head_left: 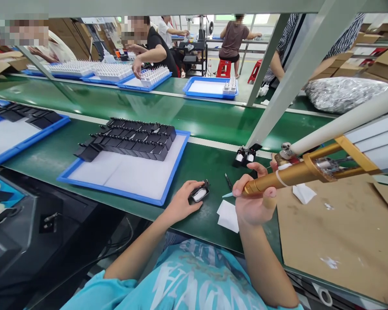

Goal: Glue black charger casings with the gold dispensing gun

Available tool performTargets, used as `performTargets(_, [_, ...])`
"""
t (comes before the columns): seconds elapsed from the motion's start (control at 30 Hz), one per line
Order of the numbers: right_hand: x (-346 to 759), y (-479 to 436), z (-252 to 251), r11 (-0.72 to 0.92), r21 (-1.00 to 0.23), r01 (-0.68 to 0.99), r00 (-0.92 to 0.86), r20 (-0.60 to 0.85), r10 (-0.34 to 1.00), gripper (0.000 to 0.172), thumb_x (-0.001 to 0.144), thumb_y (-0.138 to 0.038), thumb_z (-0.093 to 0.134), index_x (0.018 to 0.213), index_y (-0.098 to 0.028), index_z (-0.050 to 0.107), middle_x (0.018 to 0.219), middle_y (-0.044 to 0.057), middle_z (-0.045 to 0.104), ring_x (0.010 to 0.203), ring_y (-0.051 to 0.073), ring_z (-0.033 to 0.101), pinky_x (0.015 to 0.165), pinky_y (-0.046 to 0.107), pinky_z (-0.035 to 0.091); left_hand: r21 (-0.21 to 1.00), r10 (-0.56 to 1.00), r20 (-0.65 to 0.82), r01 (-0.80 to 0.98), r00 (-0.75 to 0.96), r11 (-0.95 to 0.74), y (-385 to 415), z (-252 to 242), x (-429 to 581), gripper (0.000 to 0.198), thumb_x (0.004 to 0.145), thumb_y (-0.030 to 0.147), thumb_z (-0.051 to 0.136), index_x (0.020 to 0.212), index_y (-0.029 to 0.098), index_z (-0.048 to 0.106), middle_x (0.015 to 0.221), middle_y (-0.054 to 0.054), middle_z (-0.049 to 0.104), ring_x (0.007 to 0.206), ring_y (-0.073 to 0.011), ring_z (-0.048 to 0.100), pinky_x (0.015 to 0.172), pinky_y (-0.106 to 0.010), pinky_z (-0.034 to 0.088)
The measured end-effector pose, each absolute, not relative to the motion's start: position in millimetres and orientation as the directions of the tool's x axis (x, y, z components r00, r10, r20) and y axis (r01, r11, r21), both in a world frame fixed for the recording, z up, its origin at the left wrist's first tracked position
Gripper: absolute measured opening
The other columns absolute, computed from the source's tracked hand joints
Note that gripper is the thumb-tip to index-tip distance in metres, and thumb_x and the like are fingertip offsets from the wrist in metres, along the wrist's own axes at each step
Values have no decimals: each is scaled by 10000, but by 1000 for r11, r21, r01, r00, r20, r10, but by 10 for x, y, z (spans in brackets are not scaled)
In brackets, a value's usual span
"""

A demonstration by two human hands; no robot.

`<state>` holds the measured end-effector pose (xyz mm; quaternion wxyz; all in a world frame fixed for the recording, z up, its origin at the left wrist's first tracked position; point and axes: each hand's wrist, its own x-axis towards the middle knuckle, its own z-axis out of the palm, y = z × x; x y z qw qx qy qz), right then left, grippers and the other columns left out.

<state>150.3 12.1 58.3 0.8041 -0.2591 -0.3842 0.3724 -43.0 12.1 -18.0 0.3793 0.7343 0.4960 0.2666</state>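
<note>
Rows of black cases (132, 140) are carried in the blue tray (136, 178) on the table (210, 157). Beside the tray, one small case (199, 195) with white inside is held by the half-curled left hand (183, 202); a golden tool (291, 177) is grasped in the curled right hand (254, 202).

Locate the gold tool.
In the head view, the gold tool is right of centre in the right grip, its tip pointing left toward the black part in the left grip.
</note>
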Motion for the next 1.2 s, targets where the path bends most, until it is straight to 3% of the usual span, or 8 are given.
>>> performTargets(0.1, [1425,119,606,599,-699,-391,414,447,793,355,834,-462,538,1153,-308,512,1014,0,587,408,54,524,346,230,356,821,965,62,537,255,-194,110,-279,-379,451,741,185,664,1173,241,549,1229,-77,541,1123,-231,588,897,-357,529])
performTargets(0.23, [1325,133,635,593,-691,-414,391,454,801,364,835,-463,548,1162,-305,525,1003,4,595,408,59,530,345,233,346,808,956,84,541,282,-231,99,-326,-328,348,798,235,645,1120,223,514,1165,-52,631,1066,-219,631,923,-364,504])
performTargets(0.37, [1253,146,660,579,-683,-446,372,447,814,380,833,-480,546,1177,-322,503,1010,-5,597,394,49,510,328,227,340,780,953,118,568,278,-262,41,-278,-293,368,831,288,632,1157,232,470,1137,-50,669,1026,-216,665,863,-338,519])
performTargets(0.6, [1224,147,668,585,-680,-442,369,456,810,407,829,-504,546,1184,-310,498,1020,-3,590,376,48,516,297,226,324,763,946,206,564,252,-316,-34,-140,-272,379,771,288,666,1092,226,473,1000,-29,688,873,-190,685,756,-298,522])
performTargets(0.8, [1225,149,664,596,-692,-406,377,467,800,404,832,-508,529,1175,-296,495,1019,6,596,365,50,520,281,225,316,788,952,196,540,234,-295,-69,-46,-267,374,752,289,659,1068,222,471,981,-21,673,842,-176,671,723,-280,517])
performTargets(1.03, [1242,158,643,630,-684,-368,376,510,773,214,871,-473,494,941,-271,504,1023,-8,620,358,45,526,296,217,317,789,951,201,537,234,-299,-84,-7,-257,374,747,302,665,1064,226,481,988,-15,667,846,-171,662,706,-270,516])
performTargets(1.2, [1246,167,666,609,-689,-393,364,492,791,381,839,-512,525,1146,-288,511,1072,31,646,359,63,532,275,232,300,798,953,195,528,230,-290,-71,-11,-253,375,744,294,668,1059,223,476,971,-10,668,811,-162,667,697,-265,513])
